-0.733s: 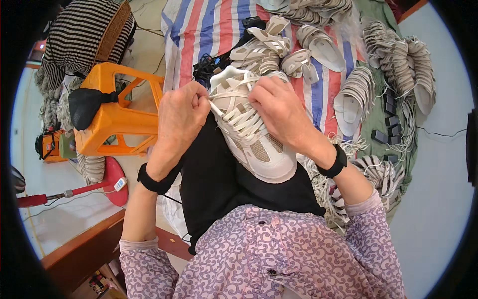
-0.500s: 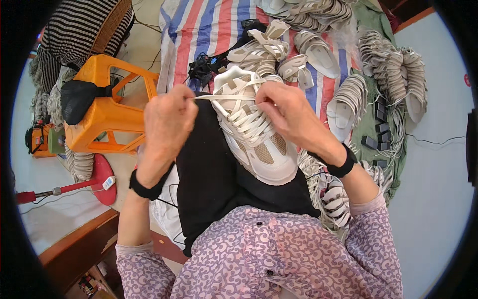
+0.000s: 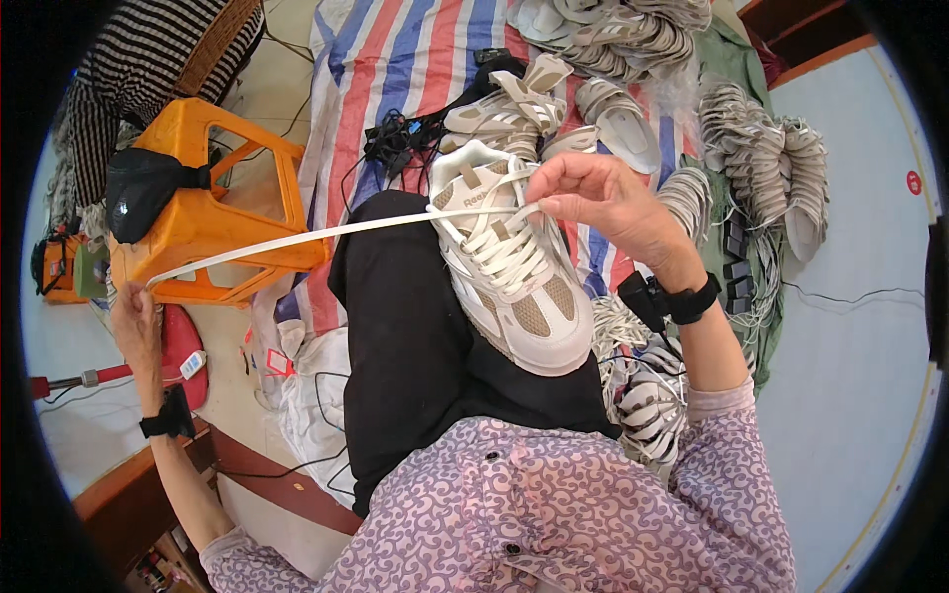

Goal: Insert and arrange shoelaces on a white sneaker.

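Note:
A white and beige sneaker (image 3: 539, 311) rests on my lap over black trousers, its toe toward me. Its cream shoelace (image 3: 326, 233) is threaded through most of the eyelets. Far out to the left, my left hand (image 3: 136, 324) is closed on the lace, which stretches in a long, nearly straight line from the shoe. At the shoe's upper right side, my right hand (image 3: 605, 206) pinches a piece of lace between thumb and fingers, close to the top eyelets. The exact tip of the lace in my left hand is hard to make out.
An orange plastic stool (image 3: 213, 212) with a black pouch (image 3: 148, 193) stands at the left. A striped tarp (image 3: 376, 89) carries shoe uppers (image 3: 504, 109). Stacked shoe parts (image 3: 761, 158) lie at the right, beside bundled laces (image 3: 618, 326). A red round base (image 3: 183, 351) is at the lower left.
My left hand has swung far left and toward me, drawing out a long stretch of lace. My right hand has shifted slightly, staying beside the shoe's top eyelets.

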Action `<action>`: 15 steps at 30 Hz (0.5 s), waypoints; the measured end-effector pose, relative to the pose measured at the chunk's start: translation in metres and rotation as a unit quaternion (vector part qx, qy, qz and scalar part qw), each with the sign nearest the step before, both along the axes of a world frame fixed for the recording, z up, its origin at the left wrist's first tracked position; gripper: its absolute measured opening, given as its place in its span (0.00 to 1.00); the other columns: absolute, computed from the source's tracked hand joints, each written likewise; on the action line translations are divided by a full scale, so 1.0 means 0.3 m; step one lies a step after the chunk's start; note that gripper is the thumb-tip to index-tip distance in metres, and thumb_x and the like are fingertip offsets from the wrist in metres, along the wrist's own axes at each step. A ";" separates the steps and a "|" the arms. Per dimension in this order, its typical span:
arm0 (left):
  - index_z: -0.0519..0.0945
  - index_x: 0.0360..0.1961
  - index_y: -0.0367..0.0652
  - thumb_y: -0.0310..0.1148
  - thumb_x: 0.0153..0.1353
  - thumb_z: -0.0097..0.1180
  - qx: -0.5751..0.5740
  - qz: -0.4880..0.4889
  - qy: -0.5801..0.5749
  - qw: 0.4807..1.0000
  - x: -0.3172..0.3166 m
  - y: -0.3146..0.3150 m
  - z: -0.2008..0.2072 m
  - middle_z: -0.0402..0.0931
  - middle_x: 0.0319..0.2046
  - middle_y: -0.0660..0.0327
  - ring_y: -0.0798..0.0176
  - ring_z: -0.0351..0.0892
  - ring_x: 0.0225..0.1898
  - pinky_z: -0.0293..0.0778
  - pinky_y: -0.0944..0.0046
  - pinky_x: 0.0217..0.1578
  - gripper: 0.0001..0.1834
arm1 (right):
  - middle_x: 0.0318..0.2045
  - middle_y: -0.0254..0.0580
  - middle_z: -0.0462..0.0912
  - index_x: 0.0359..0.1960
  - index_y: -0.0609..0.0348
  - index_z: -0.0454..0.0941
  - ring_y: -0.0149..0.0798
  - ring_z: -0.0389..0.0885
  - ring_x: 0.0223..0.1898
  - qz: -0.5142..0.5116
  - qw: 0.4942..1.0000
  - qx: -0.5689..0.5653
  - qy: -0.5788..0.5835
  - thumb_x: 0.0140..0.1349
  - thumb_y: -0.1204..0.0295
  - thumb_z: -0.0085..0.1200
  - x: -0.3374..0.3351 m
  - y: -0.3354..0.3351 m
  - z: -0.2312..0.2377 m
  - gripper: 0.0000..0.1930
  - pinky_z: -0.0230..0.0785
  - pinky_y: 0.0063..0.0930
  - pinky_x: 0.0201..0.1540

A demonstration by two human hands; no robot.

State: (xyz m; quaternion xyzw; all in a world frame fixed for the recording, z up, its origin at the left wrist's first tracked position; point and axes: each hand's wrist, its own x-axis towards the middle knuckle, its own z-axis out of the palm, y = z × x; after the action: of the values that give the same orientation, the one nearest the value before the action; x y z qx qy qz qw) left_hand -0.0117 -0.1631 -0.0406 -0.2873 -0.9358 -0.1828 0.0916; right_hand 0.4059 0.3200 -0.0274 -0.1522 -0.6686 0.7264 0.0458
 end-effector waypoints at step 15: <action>0.78 0.42 0.39 0.39 0.72 0.50 0.127 0.007 0.079 0.989 -0.100 -0.021 0.373 0.76 0.29 0.65 0.74 0.68 0.26 0.64 0.72 0.26 0.13 | 0.24 0.41 0.78 0.49 0.56 0.76 0.42 0.81 0.28 0.035 0.684 0.727 0.042 0.54 0.78 0.54 -0.056 -0.240 0.021 0.18 0.70 0.37 0.31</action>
State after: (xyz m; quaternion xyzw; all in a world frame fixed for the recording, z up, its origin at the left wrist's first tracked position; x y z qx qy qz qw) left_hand -0.0416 -0.1694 0.0715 -0.2803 -0.8967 -0.2761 0.2027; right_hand 0.3891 0.2480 -0.0211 -0.0171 -0.9892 0.0187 0.1445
